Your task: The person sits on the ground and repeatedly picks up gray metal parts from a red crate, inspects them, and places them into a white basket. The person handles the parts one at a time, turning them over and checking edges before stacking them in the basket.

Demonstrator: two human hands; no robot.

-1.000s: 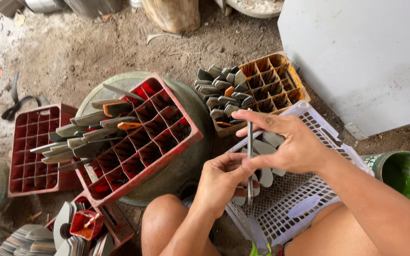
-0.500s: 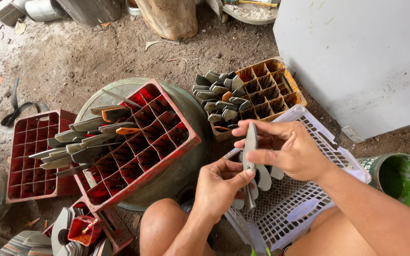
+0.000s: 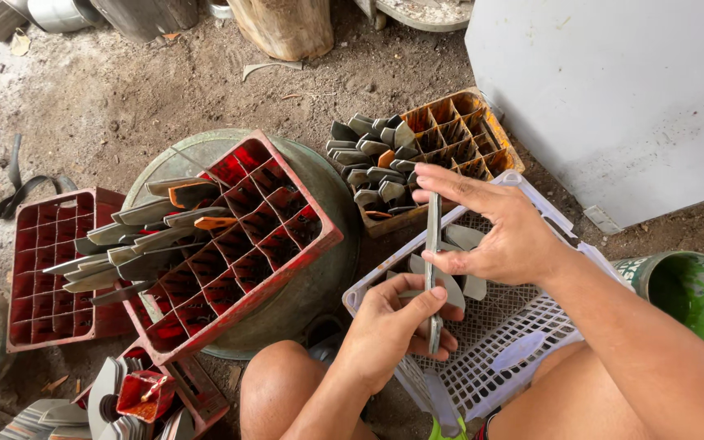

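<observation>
My left hand (image 3: 390, 330) and my right hand (image 3: 495, 232) both grip a narrow grey metal blade (image 3: 433, 244), held upright and edge-on over a white plastic mesh basket (image 3: 523, 342). The left hand pinches its lower end, the right its upper half. More grey blades (image 3: 470, 238) lie in the basket under the hands. A red compartment crate (image 3: 246, 244), tilted on a round green drum, holds several blades (image 3: 124, 244) in its left rows.
An orange compartment crate (image 3: 458, 134) with dark blades stands behind the basket. A second red crate (image 3: 46, 269) lies at left, a green paint-stained bucket (image 3: 690, 289) at right, a white panel (image 3: 637, 90) at top right. My bare knee (image 3: 283, 391) is below.
Both hands have turned the blade upright and edge-on and lifted it slightly; the right fingers have spread along its upper part. The view has shifted a little.
</observation>
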